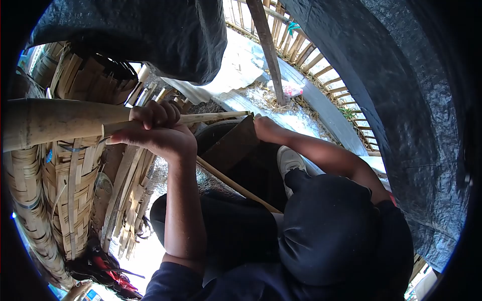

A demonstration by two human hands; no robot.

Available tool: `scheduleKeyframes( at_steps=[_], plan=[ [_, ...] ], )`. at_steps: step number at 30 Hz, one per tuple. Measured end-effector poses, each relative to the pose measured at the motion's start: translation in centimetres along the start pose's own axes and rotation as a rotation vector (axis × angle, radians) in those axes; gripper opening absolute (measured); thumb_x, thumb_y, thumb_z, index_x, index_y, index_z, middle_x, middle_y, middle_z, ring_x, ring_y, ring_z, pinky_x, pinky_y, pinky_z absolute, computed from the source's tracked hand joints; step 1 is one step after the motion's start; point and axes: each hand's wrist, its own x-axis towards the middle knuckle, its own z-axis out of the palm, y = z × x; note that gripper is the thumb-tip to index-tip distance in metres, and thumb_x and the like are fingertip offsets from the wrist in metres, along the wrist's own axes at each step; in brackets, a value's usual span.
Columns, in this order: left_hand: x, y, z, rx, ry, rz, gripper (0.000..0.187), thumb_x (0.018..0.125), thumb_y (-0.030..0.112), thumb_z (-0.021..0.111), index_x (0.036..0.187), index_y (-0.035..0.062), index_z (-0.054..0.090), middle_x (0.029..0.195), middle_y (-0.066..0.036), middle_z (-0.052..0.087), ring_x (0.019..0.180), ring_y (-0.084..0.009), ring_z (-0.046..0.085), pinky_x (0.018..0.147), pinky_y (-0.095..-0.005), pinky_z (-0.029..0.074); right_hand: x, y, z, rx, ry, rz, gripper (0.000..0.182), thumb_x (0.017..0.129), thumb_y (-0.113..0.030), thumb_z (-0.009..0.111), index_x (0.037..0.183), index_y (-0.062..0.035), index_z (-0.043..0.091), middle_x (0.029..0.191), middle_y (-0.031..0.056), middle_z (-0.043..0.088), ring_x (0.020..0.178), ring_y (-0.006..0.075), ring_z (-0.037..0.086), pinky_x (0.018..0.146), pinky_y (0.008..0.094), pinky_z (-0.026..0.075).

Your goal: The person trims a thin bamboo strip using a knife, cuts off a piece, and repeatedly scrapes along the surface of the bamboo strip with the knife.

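Note:
My left hand (159, 131) is closed around a bamboo strip (211, 117), its thumb stretched along the underside. Just behind those fingers a thick bamboo pole (65, 123) comes in from the left, overlapping the strip's near end in this view. My right hand (267, 129) is closed at the upper corner of a dark flat board (233, 143), close by the strip's far tip. I cannot tell what its fingers hold. Below the board a thin wooden stick (236, 183) slants down toward my bent knee (329, 220).
Woven bamboo baskets (75, 195) and split bamboo slats (125, 195) stand at the left. Dark tarps (401, 100) hang at the right and the top. A wooden post (268, 50) stands ahead, before metal sheets (321, 105) and a bamboo fence (311, 60).

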Motion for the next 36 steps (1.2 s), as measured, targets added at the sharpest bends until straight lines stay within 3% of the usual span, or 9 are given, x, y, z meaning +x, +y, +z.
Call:
scheduleKeyframes(
  at_steps=[7, 9, 12, 14, 19, 24, 28, 33, 36],
  plan=[
    [-0.4, 0.0, 0.2, -0.123, -0.135, -0.088, 0.069, 0.076, 0.086, 0.027, 0.061, 0.0181, 0.023, 0.051, 0.004, 0.018, 0.046, -0.0070, 0.015, 0.042, -0.0251, 0.011, -2.7, -8.2, -5.0, 0.254, 0.072, -0.335, 0.022, 0.096, -0.015, 0.045, 0.091, 0.0062, 0.048, 0.065, 0.0267, 0.057, 0.064, 0.0445, 0.060, 0.056, 0.0497, 0.044],
    [-0.5, 0.3, 0.9, -0.068, -0.088, -0.071, 0.069, 0.077, 0.086, 0.025, 0.061, 0.0184, 0.022, 0.050, 0.005, 0.017, 0.045, -0.0067, 0.013, 0.042, -0.0257, 0.010, -1.4, -4.0, -1.5, 0.238, 0.147, -0.360, 0.021, 0.096, -0.015, 0.045, 0.089, 0.0053, 0.048, 0.062, 0.0254, 0.055, 0.062, 0.0444, 0.059, 0.056, 0.0497, 0.043],
    [-0.3, -0.1, -0.3, -0.156, -0.201, -0.107, 0.071, 0.076, 0.087, 0.019, 0.062, 0.0175, 0.024, 0.049, 0.005, 0.019, 0.045, -0.0072, 0.013, 0.041, -0.0252, 0.013, 0.3, 2.5, 0.5, 0.064, 0.088, -0.090, 0.020, 0.095, -0.014, 0.046, 0.087, 0.0038, 0.046, 0.059, 0.0246, 0.053, 0.058, 0.0434, 0.057, 0.053, 0.0488, 0.042],
    [-0.7, -0.2, -0.3, -0.160, -0.238, -0.090, 0.071, 0.076, 0.087, 0.019, 0.062, 0.0176, 0.024, 0.049, 0.005, 0.019, 0.045, -0.0073, 0.012, 0.041, -0.0254, 0.013, 0.1, 1.9, -1.7, 0.178, -0.201, 0.103, 0.020, 0.095, -0.013, 0.046, 0.084, 0.0035, 0.044, 0.058, 0.0253, 0.052, 0.058, 0.0437, 0.057, 0.053, 0.0501, 0.040],
    [0.1, -0.4, -0.7, -0.232, -0.268, -0.106, 0.070, 0.076, 0.087, 0.020, 0.061, 0.0184, 0.023, 0.049, 0.006, 0.017, 0.045, -0.0076, 0.011, 0.042, -0.0262, 0.013, -3.3, -7.8, -4.0, 0.288, 0.183, -0.294, 0.020, 0.095, -0.013, 0.046, 0.083, 0.0034, 0.044, 0.063, 0.0269, 0.053, 0.058, 0.0441, 0.056, 0.053, 0.0498, 0.040],
    [0.6, -0.5, -1.3, -0.246, -0.216, -0.127, 0.070, 0.076, 0.087, 0.019, 0.060, 0.0186, 0.021, 0.049, 0.006, 0.017, 0.045, -0.0077, 0.011, 0.042, -0.0275, 0.012, -0.7, 0.5, -0.1, -0.053, 0.027, -0.132, 0.025, 0.096, -0.017, 0.042, 0.091, 0.0063, 0.049, 0.070, 0.0293, 0.058, 0.069, 0.0457, 0.061, 0.060, 0.0516, 0.045],
    [0.1, -0.3, -1.0, -0.271, -0.284, -0.134, 0.070, 0.077, 0.087, 0.020, 0.060, 0.0180, 0.021, 0.049, 0.006, 0.017, 0.045, -0.0079, 0.011, 0.042, -0.0276, 0.011, -0.6, 0.7, -1.3, 0.152, 0.018, 0.007, 0.026, 0.095, -0.017, 0.043, 0.090, 0.0076, 0.050, 0.073, 0.0316, 0.059, 0.071, 0.0471, 0.061, 0.062, 0.0524, 0.046],
    [0.5, -0.3, -0.5, -0.193, -0.138, -0.085, 0.070, 0.077, 0.086, 0.022, 0.061, 0.0176, 0.023, 0.049, 0.005, 0.018, 0.046, -0.0076, 0.012, 0.042, -0.0267, 0.012, -3.2, -5.5, -0.2, 0.236, 0.189, -0.125, 0.021, 0.094, -0.013, 0.046, 0.085, 0.0058, 0.046, 0.062, 0.0276, 0.055, 0.062, 0.0477, 0.056, 0.056, 0.0524, 0.041],
    [0.6, -0.4, -1.0, -0.126, -0.095, -0.064, 0.070, 0.077, 0.085, 0.022, 0.062, 0.0174, 0.023, 0.050, 0.005, 0.018, 0.046, -0.0074, 0.013, 0.043, -0.0262, 0.013, -2.2, 1.4, 3.6, -0.047, 0.234, -0.402, 0.022, 0.094, -0.013, 0.045, 0.086, 0.0073, 0.046, 0.064, 0.0280, 0.056, 0.062, 0.0469, 0.058, 0.056, 0.0522, 0.043]
  ],
)
